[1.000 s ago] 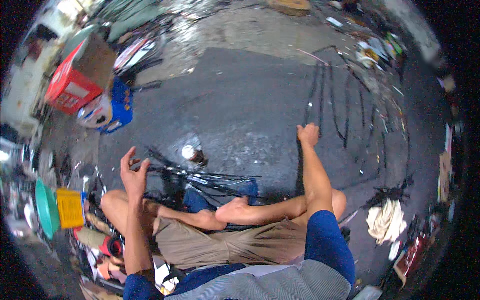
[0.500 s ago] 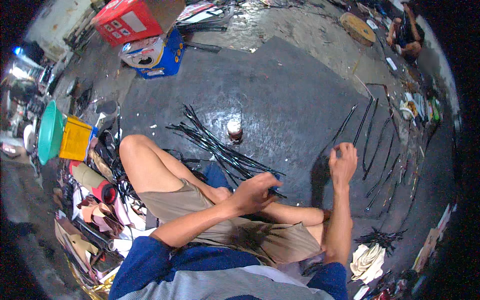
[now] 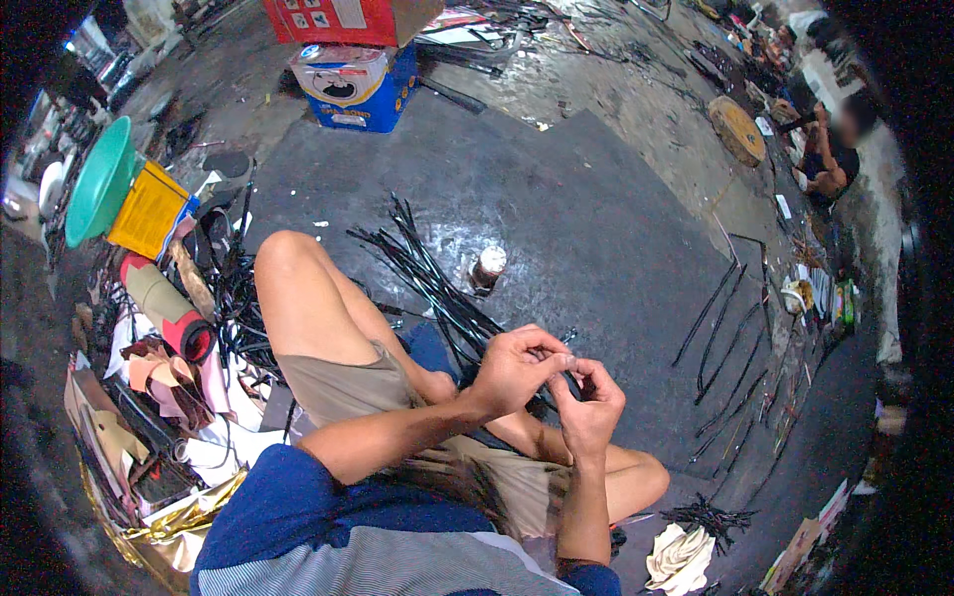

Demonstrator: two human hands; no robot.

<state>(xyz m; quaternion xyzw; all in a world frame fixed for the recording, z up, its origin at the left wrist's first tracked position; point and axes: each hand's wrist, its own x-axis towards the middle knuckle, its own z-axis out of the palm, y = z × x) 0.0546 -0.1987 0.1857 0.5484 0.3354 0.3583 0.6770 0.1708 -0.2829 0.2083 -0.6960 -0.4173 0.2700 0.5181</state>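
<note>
Over my crossed legs my two hands meet, fingertips touching. My left hand (image 3: 521, 372) is closed in a pinch, and so is my right hand (image 3: 590, 402), just beside it. Whatever lies between the fingertips is too small to make out. Just beyond the left hand a bundle of glossy black strips (image 3: 429, 270) lies on the dark floor sheet, its near end partly hidden behind my hands. A small jar with a pale top and dark lower part (image 3: 487, 268) stands to the right of the bundle. More black strips (image 3: 714, 333) lie spread apart at the right.
Left of my legs lie material scraps (image 3: 164, 382), a roll (image 3: 167, 306), a yellow container (image 3: 151, 211) and a green basin (image 3: 99, 184). Stacked boxes (image 3: 358, 87) stand far ahead. A cream cloth bundle (image 3: 681, 558) is near right. Another person (image 3: 833, 159) sits far right.
My right hand has come leftward from near the spread strips to meet my left hand. Both sets of fingertips are now pinched together. The whole view has shifted a little.
</note>
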